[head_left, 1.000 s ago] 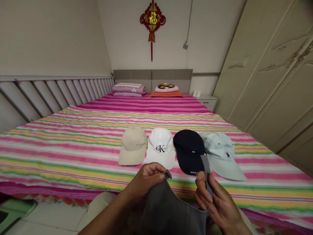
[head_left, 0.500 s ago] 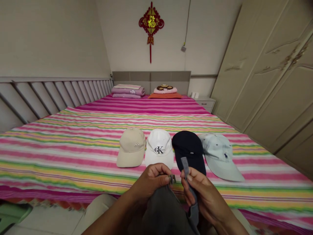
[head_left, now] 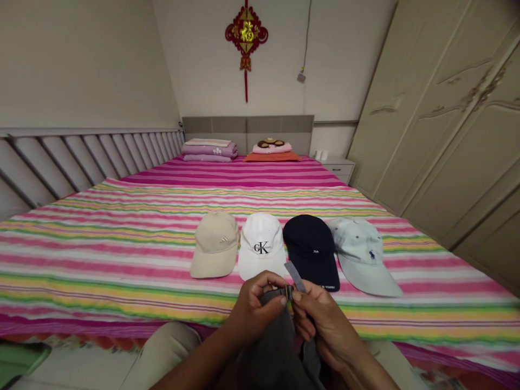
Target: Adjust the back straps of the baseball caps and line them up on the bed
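A dark grey cap [head_left: 270, 349] hangs between my hands at the bottom centre. My left hand [head_left: 260, 303] pinches the cap's edge beside a small metal buckle [head_left: 288, 292]. With closed fingers, my right hand [head_left: 320, 314] grips the grey strap [head_left: 296, 275], whose free end sticks up past the fingertips. Strap and buckle meet between the two hands; whether the strap passes through is too small to tell. Beyond them lie a beige cap [head_left: 216, 244], a white cap [head_left: 262, 244], a navy cap [head_left: 311, 249] and a pale blue cap [head_left: 365, 254] in a row.
The caps lie on a striped bedspread [head_left: 122, 238]. Folded purple bedding [head_left: 209, 150] and a pink and orange stack [head_left: 271, 150] rest near the headboard [head_left: 247, 127]. A railing [head_left: 93, 157] runs along the left, a wardrobe [head_left: 439, 108] stands right, and a green stool [head_left: 22, 357] is lower left.
My right hand has moved left, bringing the strap up against the buckle by my left hand. The strap's tip now leans left. The whole view has shifted slightly.
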Available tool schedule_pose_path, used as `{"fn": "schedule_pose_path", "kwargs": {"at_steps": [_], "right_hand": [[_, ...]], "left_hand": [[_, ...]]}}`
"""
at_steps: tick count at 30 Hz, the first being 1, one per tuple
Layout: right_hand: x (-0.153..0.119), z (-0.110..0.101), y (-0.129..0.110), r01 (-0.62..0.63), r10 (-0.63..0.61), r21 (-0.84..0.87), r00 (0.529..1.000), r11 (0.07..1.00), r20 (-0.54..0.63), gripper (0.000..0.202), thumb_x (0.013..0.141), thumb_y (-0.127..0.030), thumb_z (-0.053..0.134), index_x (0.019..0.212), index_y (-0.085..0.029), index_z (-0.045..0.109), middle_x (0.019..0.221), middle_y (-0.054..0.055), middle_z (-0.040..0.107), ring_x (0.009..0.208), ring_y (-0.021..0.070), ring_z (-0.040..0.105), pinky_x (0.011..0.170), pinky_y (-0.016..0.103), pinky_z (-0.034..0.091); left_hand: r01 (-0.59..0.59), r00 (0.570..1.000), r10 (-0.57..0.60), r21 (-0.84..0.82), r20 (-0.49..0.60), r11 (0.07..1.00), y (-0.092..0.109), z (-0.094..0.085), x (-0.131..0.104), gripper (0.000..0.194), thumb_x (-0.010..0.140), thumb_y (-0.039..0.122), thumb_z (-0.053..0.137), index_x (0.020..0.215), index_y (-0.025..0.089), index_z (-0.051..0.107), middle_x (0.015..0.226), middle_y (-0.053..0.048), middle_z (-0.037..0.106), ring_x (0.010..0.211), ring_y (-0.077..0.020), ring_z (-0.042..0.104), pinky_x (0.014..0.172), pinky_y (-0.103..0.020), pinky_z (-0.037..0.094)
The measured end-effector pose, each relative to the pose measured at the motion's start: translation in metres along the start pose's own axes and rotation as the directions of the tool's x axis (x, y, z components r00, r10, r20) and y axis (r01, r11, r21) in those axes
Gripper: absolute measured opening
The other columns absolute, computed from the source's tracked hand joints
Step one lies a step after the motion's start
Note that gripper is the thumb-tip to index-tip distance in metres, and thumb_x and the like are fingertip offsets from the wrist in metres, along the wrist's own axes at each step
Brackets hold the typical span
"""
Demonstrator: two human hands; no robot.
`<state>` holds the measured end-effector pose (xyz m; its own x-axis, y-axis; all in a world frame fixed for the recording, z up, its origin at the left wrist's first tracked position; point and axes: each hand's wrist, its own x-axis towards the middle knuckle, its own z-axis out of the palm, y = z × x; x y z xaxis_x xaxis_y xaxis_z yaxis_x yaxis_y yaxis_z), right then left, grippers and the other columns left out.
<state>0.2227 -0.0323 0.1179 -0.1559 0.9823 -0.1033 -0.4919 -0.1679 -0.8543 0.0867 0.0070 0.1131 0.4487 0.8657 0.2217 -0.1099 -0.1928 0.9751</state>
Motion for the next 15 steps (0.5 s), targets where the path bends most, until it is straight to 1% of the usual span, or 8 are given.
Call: {"fn": "schedule_pose_path", "kwargs": {"at_steps": [3,5,6,8,10,12,13,15], "right_hand": [[0.0001,0.0011,0.0006,0.011,-0.01,-0.017,1.0,1.0,0.003,0.029,0.068,-0.04,0.064,0.065,-0.016,0.049,0.033,-0.01,0.036,0.028,0.0026,0.024,0.031,0.015,0.025],[0.0003,0.0013,0.0017,0.022,-0.022,-0.04,1.0,0.999,0.005,0.028,0.07,-0.04,0.063,0.066,-0.015,0.05,0.033,-0.01,0.036,0.029,0.0026,0.024,0.031,0.014,0.025],[0.0005,0.0011,0.0023,0.034,-0.033,-0.039,0.999,0.999,0.004,0.027,0.072,-0.04,0.061,0.067,-0.016,0.05,0.034,-0.01,0.037,0.029,0.0029,0.024,0.032,0.014,0.025],[0.0009,0.0,0.0034,0.072,-0.072,-0.009,0.997,0.997,-0.023,0.028,0.077,-0.043,0.054,0.07,-0.017,0.049,0.037,-0.009,0.039,0.029,0.0031,0.023,0.031,0.015,0.027],[0.0008,-0.0013,0.0038,0.119,-0.117,0.032,0.991,0.992,-0.072,0.029,0.079,-0.045,0.05,0.069,-0.018,0.047,0.04,-0.009,0.041,0.028,0.0027,0.021,0.029,0.014,0.026],[-0.0003,-0.0025,0.0039,0.129,-0.124,0.056,0.989,0.99,-0.084,0.029,0.078,-0.044,0.053,0.067,-0.018,0.047,0.045,-0.008,0.044,0.029,0.0017,0.021,0.03,0.014,0.028],[-0.0013,-0.0028,0.004,0.115,-0.11,0.069,0.991,0.991,-0.07,0.03,0.077,-0.043,0.055,0.065,-0.017,0.047,0.046,-0.008,0.046,0.029,0.0012,0.022,0.031,0.014,0.029],[-0.0033,-0.0028,0.0052,0.062,-0.06,0.096,0.998,0.993,-0.03,0.028,0.075,-0.042,0.058,0.067,-0.016,0.05,0.047,-0.008,0.046,0.029,0.0004,0.022,0.031,0.014,0.028]], "left_hand": [[-0.183,0.983,0.184,0.205,0.015,0.961,0.0009,-0.0015,0.0,0.019,0.066,0.02,0.065,0.085,0.017,0.064,0.079,-0.005,0.063,0.074,-0.0171,0.057,0.069,-0.027,0.041],[-0.23,0.972,0.234,0.248,0.014,0.941,0.0021,-0.0025,0.0011,0.017,0.065,0.019,0.067,0.082,0.018,0.067,0.076,-0.006,0.064,0.074,-0.0177,0.058,0.069,-0.027,0.041],[-0.22,0.974,0.225,0.232,0.003,0.948,0.0024,-0.0028,0.0016,0.016,0.065,0.019,0.067,0.081,0.018,0.068,0.075,-0.006,0.065,0.073,-0.0176,0.058,0.069,-0.027,0.042],[-0.134,0.989,0.14,0.122,-0.045,0.983,0.0021,-0.0026,0.0021,0.015,0.064,0.02,0.067,0.079,0.017,0.068,0.075,-0.005,0.065,0.073,-0.0171,0.058,0.069,-0.027,0.042],[-0.004,0.996,-0.002,-0.062,-0.091,0.998,0.0009,-0.0016,0.0018,0.015,0.062,0.022,0.069,0.076,0.017,0.068,0.075,-0.004,0.064,0.072,-0.016,0.057,0.068,-0.027,0.042],[0.109,0.985,-0.136,-0.228,-0.107,0.967,-0.0007,-0.0002,0.001,0.018,0.058,0.024,0.072,0.073,0.016,0.067,0.072,-0.003,0.064,0.068,-0.0139,0.057,0.065,-0.025,0.042],[0.147,0.977,-0.184,-0.289,-0.106,0.946,-0.0013,0.0004,0.0006,0.02,0.057,0.025,0.073,0.073,0.015,0.067,0.07,-0.003,0.064,0.065,-0.0126,0.056,0.062,-0.023,0.041],[0.191,0.966,-0.241,-0.368,-0.097,0.91,-0.0021,0.0017,0.0001,0.022,0.054,0.026,0.074,0.071,0.014,0.066,0.065,-0.002,0.063,0.058,-0.0103,0.053,0.056,-0.021,0.039]]}}
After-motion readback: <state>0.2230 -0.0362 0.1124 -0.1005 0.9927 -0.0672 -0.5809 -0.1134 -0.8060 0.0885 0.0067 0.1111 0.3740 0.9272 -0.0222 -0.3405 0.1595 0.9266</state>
